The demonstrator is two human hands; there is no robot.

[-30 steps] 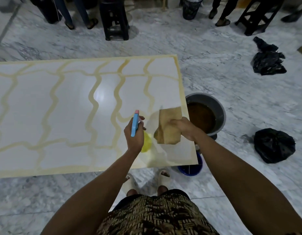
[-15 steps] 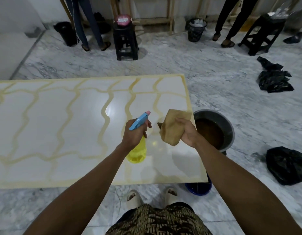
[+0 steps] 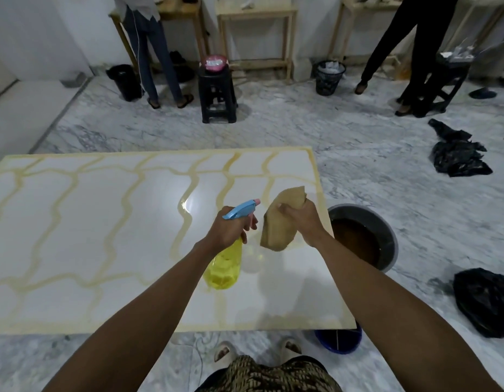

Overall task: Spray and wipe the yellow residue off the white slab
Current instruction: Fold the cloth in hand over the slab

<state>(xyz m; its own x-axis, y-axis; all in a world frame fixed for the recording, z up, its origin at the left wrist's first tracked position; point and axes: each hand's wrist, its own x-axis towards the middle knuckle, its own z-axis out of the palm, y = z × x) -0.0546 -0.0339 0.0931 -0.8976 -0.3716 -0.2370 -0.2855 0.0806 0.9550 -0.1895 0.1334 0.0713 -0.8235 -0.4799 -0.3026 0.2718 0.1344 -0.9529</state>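
Observation:
The white slab (image 3: pixel 89 236) lies flat in front of me, crossed by wavy yellow residue lines (image 3: pixel 123 210) and edged in yellow. My left hand (image 3: pixel 231 229) grips a yellow spray bottle (image 3: pixel 224 267) with a blue trigger head, its nozzle aimed up and to the right above the slab's right part. Beside it, my right hand (image 3: pixel 299 216) holds a tan cloth (image 3: pixel 282 222) lifted off the surface. The patch under both hands looks paler, with fainter lines.
A grey basin of brown water (image 3: pixel 364 236) stands at the slab's right edge, with a blue bucket (image 3: pixel 338 339) under the near right corner. Black bags (image 3: pixel 485 301) lie on the marble floor at right. A black stool (image 3: pixel 217 94) and standing people are at the back.
The view has tilted up, showing more of the room. Both hands rose off the slab; the cloth left the surface and the spray nozzle swung from upright toward the right.

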